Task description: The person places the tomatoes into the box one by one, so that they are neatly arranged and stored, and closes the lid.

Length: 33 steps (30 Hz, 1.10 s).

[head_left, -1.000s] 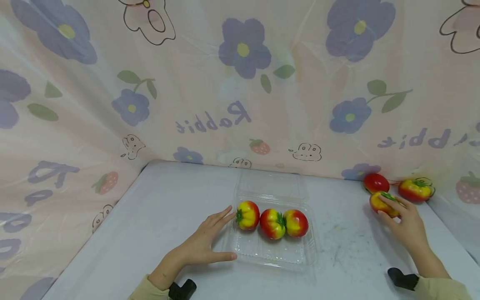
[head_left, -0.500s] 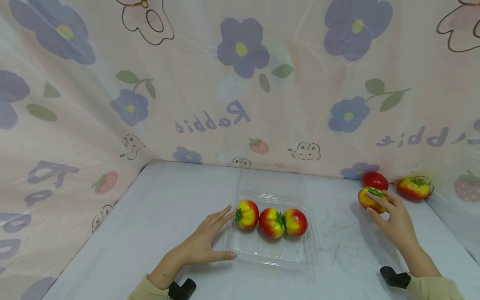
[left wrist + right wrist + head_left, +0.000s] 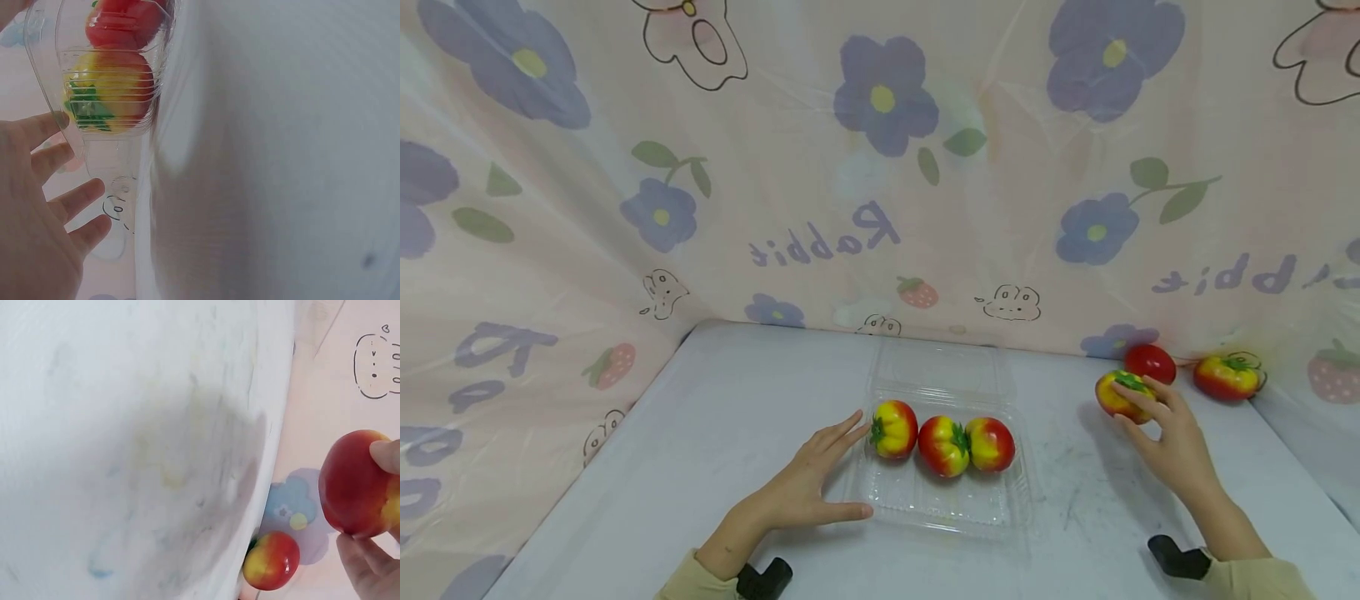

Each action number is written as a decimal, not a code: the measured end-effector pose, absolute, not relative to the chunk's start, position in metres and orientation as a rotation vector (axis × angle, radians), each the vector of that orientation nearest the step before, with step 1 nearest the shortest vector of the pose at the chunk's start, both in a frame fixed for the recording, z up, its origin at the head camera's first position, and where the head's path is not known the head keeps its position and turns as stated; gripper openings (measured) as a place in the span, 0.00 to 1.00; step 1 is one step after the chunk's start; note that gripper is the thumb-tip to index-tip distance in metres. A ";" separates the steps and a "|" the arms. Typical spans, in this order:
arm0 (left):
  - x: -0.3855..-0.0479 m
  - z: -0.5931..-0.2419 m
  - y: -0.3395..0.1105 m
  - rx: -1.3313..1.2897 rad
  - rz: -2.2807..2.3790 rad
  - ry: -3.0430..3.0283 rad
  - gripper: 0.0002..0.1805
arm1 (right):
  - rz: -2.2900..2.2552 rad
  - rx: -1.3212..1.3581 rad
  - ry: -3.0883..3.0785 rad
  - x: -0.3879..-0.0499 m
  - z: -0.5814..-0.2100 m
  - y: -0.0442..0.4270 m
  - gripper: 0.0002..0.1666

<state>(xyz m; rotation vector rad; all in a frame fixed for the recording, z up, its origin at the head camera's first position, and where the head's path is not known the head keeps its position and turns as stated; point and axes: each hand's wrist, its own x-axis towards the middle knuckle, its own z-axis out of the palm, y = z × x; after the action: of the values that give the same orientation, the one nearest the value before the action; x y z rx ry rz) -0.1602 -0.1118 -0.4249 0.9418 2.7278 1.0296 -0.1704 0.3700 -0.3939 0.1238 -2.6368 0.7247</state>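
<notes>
My right hand (image 3: 1176,450) grips a red-and-yellow fruit (image 3: 1108,404) with a green leafy top, between thumb and fingers. In the right wrist view that fruit (image 3: 353,484) is above the table. Left of centre, my left hand (image 3: 797,487) is spread with straight fingers at the left edge of a clear plastic clamshell box (image 3: 940,517). The left wrist view has the fingers (image 3: 81,197) beside the box wall; whether they all touch it I cannot tell. Three similar fruits sit in a row inside the box: left (image 3: 895,429), middle (image 3: 940,450) and right (image 3: 992,446).
A red fruit (image 3: 1150,364) and a red-and-yellow fruit (image 3: 1225,379) lie at the table's back right. The box's lid (image 3: 943,367) is laid back toward the printed curtain (image 3: 805,167), which rises behind the white table (image 3: 760,383).
My right hand has moved left with the fruit, away from the two fruits at the back right. The left hand and the box have stayed in place.
</notes>
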 end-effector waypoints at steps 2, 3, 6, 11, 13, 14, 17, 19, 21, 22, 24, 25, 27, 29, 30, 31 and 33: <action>-0.160 -0.425 -0.112 0.942 1.032 2.726 0.52 | 0.728 0.140 -2.627 -0.171 -0.393 0.367 0.26; -0.160 -0.425 -0.112 0.943 1.031 2.727 0.52 | 0.736 0.153 -2.619 -0.171 -0.393 0.366 0.26; -0.161 -0.426 -0.112 0.946 1.029 2.727 0.52 | 0.754 0.190 -2.591 -0.171 -0.392 0.362 0.25; -0.161 -0.426 -0.112 0.939 1.028 2.722 0.52 | 0.779 0.241 -2.545 -0.169 -0.391 0.354 0.25; -0.161 -0.426 -0.112 0.934 1.030 2.718 0.52 | 0.796 0.264 -2.531 -0.169 -0.390 0.350 0.26; -0.161 -0.425 -0.112 0.932 1.031 2.717 0.52 | 0.804 0.274 -2.525 -0.168 -0.390 0.348 0.26; -0.161 -0.425 -0.112 0.933 1.030 2.717 0.52 | 0.821 0.296 -2.516 -0.167 -0.387 0.341 0.26; -0.161 -0.425 -0.112 0.936 1.030 2.719 0.52 | 0.821 0.303 -2.515 -0.167 -0.386 0.336 0.26; -0.160 -0.425 -0.112 0.938 1.027 2.723 0.52 | 0.814 0.306 -2.513 -0.166 -0.385 0.333 0.26; -0.160 -0.425 -0.112 0.939 1.025 2.725 0.52 | 0.812 0.309 -2.511 -0.166 -0.384 0.331 0.26; -0.160 -0.425 -0.112 0.938 1.020 2.727 0.52 | 0.805 0.318 -2.502 -0.165 -0.384 0.328 0.26; -0.160 -0.425 -0.112 0.936 1.017 2.727 0.52 | 0.805 0.324 -2.497 -0.165 -0.384 0.327 0.26; -0.160 -0.425 -0.112 0.937 1.015 2.727 0.52 | 0.801 0.336 -2.487 -0.165 -0.383 0.323 0.26; -0.160 -0.425 -0.112 0.936 1.014 2.726 0.52 | 0.793 0.345 -2.481 -0.165 -0.383 0.320 0.26; -0.160 -0.425 -0.112 0.935 1.014 2.726 0.52 | 0.788 0.344 -2.480 -0.165 -0.383 0.319 0.26; -0.161 -0.425 -0.112 0.935 1.013 2.726 0.52 | 0.786 0.345 -2.480 -0.165 -0.383 0.317 0.25; -0.161 -0.425 -0.112 0.934 1.013 2.726 0.52 | 0.783 0.346 -2.478 -0.164 -0.383 0.314 0.25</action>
<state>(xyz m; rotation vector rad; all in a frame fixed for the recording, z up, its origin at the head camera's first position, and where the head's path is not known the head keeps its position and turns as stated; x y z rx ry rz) -0.1608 -0.1117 -0.4253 0.9339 2.7262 1.0131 -0.1644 0.3139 -0.3828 0.3465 -2.4776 0.7834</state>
